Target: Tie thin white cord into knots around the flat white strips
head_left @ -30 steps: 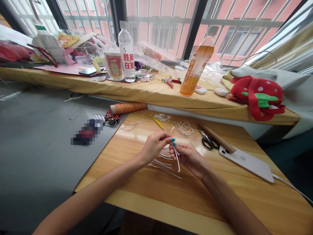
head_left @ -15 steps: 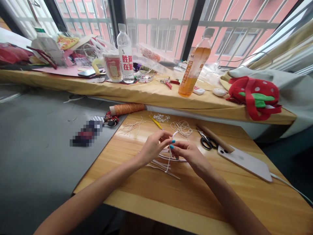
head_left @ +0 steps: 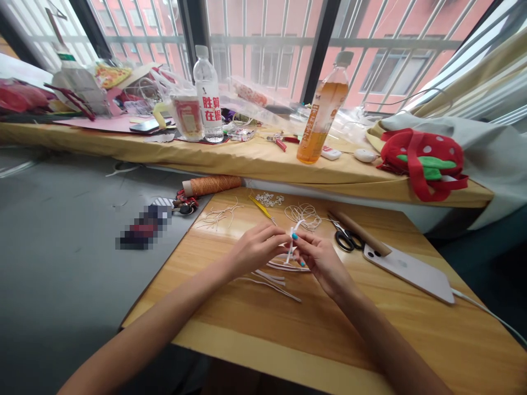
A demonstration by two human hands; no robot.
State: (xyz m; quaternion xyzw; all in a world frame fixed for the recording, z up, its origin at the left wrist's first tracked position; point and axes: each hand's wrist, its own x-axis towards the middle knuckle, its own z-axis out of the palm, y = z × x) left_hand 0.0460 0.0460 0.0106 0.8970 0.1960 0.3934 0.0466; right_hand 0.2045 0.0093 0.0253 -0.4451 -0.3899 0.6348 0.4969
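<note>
Both hands meet over the middle of a wooden table [head_left: 313, 329]. My left hand [head_left: 253, 252] and my right hand [head_left: 321, 260] pinch the same short white strip [head_left: 291, 244] between their fingertips, holding it upright just above the tabletop. Under the hands lie more white strips [head_left: 272, 280]. Just beyond them sit a tangle of thin white cord [head_left: 304, 214] and a yellow-handled tool [head_left: 263, 208].
Black scissors [head_left: 348, 238], a brown tube [head_left: 358, 230] and a white phone [head_left: 407, 266] on a cable lie right of the hands. An orange thread spool [head_left: 212, 185] sits at the table's far left corner. A cluttered ledge behind holds an orange drink bottle [head_left: 321, 112], a water bottle [head_left: 208, 96] and a strawberry bag [head_left: 424, 159].
The strip hung down from my fingers a second ago. Both hands have closed together and turned it upright, lifting its end.
</note>
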